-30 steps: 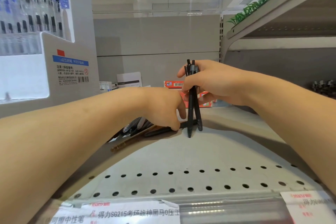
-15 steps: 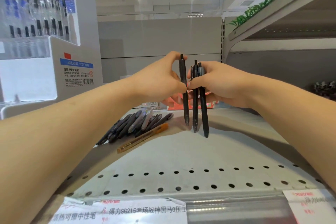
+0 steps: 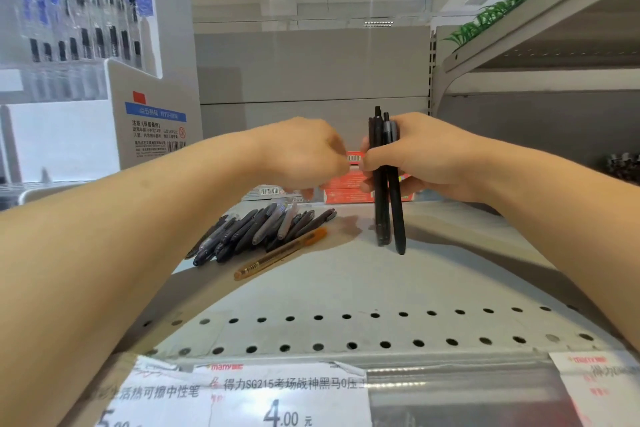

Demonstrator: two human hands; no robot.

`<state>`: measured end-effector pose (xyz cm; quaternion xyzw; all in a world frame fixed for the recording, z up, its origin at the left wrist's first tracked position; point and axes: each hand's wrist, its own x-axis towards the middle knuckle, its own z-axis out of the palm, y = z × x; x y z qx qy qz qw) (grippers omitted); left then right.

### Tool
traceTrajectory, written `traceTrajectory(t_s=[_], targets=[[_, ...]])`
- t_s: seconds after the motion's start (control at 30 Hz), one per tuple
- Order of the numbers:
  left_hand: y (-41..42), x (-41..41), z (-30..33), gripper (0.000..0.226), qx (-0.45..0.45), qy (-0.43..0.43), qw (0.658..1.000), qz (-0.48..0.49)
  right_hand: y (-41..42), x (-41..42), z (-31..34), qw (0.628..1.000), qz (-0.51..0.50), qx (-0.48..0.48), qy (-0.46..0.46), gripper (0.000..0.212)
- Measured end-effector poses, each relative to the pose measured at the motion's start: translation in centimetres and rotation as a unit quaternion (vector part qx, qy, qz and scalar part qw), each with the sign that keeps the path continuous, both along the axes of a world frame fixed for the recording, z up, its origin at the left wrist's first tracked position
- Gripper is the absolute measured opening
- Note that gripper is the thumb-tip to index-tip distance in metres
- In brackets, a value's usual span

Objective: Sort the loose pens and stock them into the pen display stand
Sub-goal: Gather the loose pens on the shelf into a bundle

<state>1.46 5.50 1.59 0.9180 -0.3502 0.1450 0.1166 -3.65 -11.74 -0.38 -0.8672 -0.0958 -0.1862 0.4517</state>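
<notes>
My right hand (image 3: 426, 158) grips three black pens (image 3: 386, 215) upright, tips just above the grey shelf (image 3: 346, 281). Just left of them is my left hand (image 3: 304, 156), blurred, fingers loosely curled and holding nothing. A pile of several loose dark pens (image 3: 256, 230) lies on the shelf below my left hand, with one amber pen (image 3: 280, 253) in front of it. The white pen display stand (image 3: 138, 87) rises at the far left, rows of pens standing in its clear slots.
Red boxes (image 3: 349, 187) and a white barcoded box (image 3: 268, 191) lie at the back of the shelf behind my hands. Price labels (image 3: 277, 395) line the shelf's front edge. Another shelf (image 3: 536, 45) juts out at upper right.
My left hand lifted a black pen from the pile, passed it to my right hand's bundle, then let go and drew back left. The bundle grew from two pens to three.
</notes>
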Motion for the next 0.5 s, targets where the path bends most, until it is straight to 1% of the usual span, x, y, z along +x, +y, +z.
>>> traceTrajectory(t_s=[0.03,0.1,0.17,0.2,0.33,0.4,0.43,0.5], targets=[[0.2,0.2,-0.2,0.031,0.061,-0.007,0.998,0.021,0.0,0.0,0.0,1.000,-0.002,0.005,0.000,0.009],[0.1,0.2,-1.1,0.029,0.173,0.026,0.984,0.041,-0.2,0.0,0.0,1.000,-0.001,0.006,-0.001,0.009],[-0.5,0.0,-1.8,0.032,0.240,0.040,0.969,0.044,-0.2,0.0,0.0,1.000,0.005,0.011,0.001,0.010],[-0.8,-0.1,-2.1,0.034,0.250,0.038,0.967,0.040,-0.2,0.0,0.0,1.000,0.011,0.015,0.005,0.011],[-1.6,-0.7,-2.2,0.041,0.241,0.055,0.969,0.001,-0.1,-0.3,0.0,1.000,0.020,0.011,0.017,0.013],[-1.5,-0.8,-2.0,0.038,0.221,0.044,0.974,-0.006,-0.1,-0.3,0.0,0.999,0.025,0.008,0.021,0.012],[-1.3,-0.8,-1.8,0.033,0.190,0.028,0.981,-0.007,-0.1,-0.3,0.0,0.999,0.027,0.002,0.023,0.010],[-0.9,-0.4,-1.2,0.023,0.084,-0.002,0.996,-0.013,-0.1,-0.4,-0.1,0.999,0.026,-0.016,0.026,0.007]])
